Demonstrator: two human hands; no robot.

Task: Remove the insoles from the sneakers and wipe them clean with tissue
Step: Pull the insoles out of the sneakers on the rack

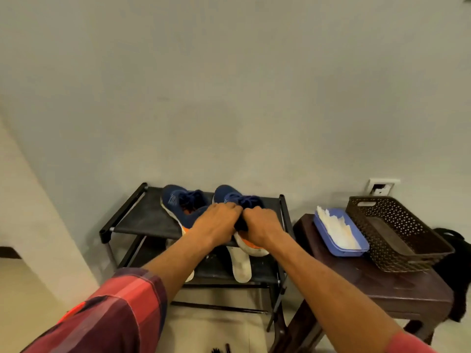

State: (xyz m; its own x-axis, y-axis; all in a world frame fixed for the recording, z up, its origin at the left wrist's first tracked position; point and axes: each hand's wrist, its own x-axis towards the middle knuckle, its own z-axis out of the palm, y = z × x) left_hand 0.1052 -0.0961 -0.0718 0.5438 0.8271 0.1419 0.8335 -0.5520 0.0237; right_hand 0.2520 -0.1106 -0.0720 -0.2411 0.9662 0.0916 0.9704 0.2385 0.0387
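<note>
Two navy sneakers with white and orange soles stand side by side on the top shelf of a black shoe rack. The left sneaker is untouched. Both hands are on the right sneaker: my left hand grips its opening from the left, my right hand grips the dark collar near the heel. A white insole lies on the lower shelf. Part of a second pale insole shows under my left forearm. Folded white tissues lie in a blue tray.
A dark brown stool stands right of the rack and carries the blue tray and a brown perforated basket. A wall socket is behind it. A black bag sits at the far right. Pale floor lies below.
</note>
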